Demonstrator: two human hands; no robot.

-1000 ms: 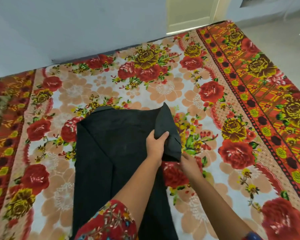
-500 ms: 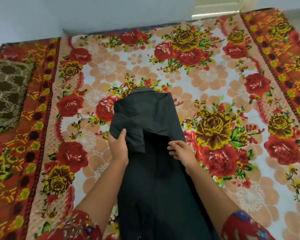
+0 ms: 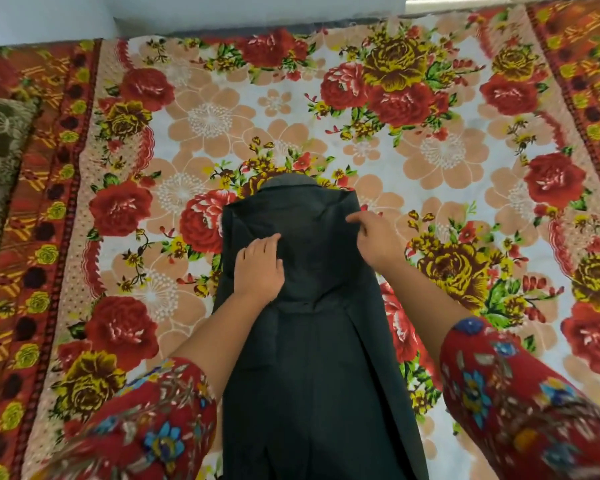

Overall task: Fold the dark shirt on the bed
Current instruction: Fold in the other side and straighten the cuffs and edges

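The dark shirt (image 3: 312, 358) lies lengthwise on the bed as a narrow strip, collar at the far end, both sides folded inward. A sleeve lies folded down over its upper part. My left hand (image 3: 260, 268) rests flat on that folded sleeve, fingers spread and pressing down. My right hand (image 3: 374, 237) is at the shirt's upper right edge, fingers touching the cloth near the shoulder. The shirt's near end runs out of view below.
The bed is covered with a floral blanket (image 3: 430, 150) in red, yellow and peach. A brown patterned pillow (image 3: 0, 161) lies at the left edge. A pale wall (image 3: 222, 8) runs along the far side of the bed.
The sleeve that my left hand held up at the shirt's right side has been carried across and laid flat. Both hands now press on the shirt. The view has shifted left.
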